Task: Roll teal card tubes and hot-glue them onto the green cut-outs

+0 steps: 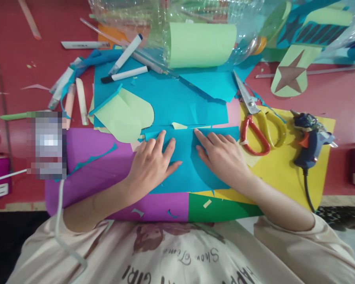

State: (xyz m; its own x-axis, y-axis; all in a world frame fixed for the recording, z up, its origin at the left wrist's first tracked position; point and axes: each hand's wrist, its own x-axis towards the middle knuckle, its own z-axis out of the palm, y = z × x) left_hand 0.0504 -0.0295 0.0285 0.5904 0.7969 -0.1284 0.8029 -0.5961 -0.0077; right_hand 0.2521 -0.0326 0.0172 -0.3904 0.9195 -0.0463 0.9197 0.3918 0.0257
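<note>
A blue sheet of paper lies flat in front of me, with a narrow folded strip along its far edge. My left hand rests on its left part, fingers spread and fingertips near that edge. On the right part lies my right hand, palm down, its index fingertip touching the far edge. Just beyond the fingertips is a small pale green scrap. Another blue sheet lies farther off, and light green cut paper sits beyond my left hand.
Red-and-yellow-handled scissors and a glue gun lie to the right on yellow paper. Plastic bottles, one wrapped in green paper, lie at the back. Markers are at the back left; purple paper is left.
</note>
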